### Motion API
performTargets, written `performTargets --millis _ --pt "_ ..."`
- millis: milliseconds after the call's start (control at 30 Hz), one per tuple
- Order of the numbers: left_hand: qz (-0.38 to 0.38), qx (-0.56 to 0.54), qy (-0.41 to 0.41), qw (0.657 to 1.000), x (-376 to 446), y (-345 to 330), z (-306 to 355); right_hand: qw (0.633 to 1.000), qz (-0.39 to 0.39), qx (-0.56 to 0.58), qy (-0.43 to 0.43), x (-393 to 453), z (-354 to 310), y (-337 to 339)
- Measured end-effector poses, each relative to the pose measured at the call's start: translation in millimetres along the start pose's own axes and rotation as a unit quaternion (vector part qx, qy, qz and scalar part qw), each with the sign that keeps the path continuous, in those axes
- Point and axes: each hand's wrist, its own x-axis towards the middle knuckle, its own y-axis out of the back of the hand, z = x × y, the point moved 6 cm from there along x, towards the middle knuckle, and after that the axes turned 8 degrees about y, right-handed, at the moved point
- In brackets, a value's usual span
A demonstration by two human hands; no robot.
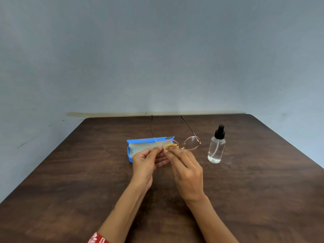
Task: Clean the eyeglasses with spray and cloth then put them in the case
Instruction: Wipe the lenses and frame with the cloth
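The glasses (191, 142) are held up above the table (70, 163), temples unfolded and pointing away from the person, lenses nearest the hands. The left hand (147, 161) pinches the frame at the left lens's outer edge, by the hinge, between thumb and fingertips. The right hand (185, 170) pinches a small tan cloth (171, 146) against the left lens, its fingers curled round the cloth; the right lens is uncovered and clear. Just behind the left hand, a blue case (133, 142) lies open on the table, its pale lining showing, partly hidden by the hands. To the right of the glasses, apart from them, a clear spray bottle (216, 148) with a black nozzle stands upright. A red patterned sleeve (98, 239) shows on the left arm at the bottom edge.
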Motion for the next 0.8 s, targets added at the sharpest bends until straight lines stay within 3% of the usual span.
performTargets --millis 67,267,467,633,800 --pt "0.003 0.004 -0.009 1.000 -1 0 3 1.000 -0.014 0.006 0.016 -1 -5 -3" --pt "0.003 0.005 0.008 1.000 0 2 2 0.998 0.011 -0.022 -0.050 -3 16 6" --pt "0.027 0.020 -0.007 0.999 1 5 -1 0.999 -0.036 0.011 0.027 -4 -7 -7" --pt "0.019 0.037 0.005 0.999 -1 4 -3 0.998 0.019 -0.030 -0.046 -4 16 7" --pt "0.021 0.032 -0.006 0.999 -2 2 -2 1.000 -0.005 -0.020 -0.001 -2 -1 -2"
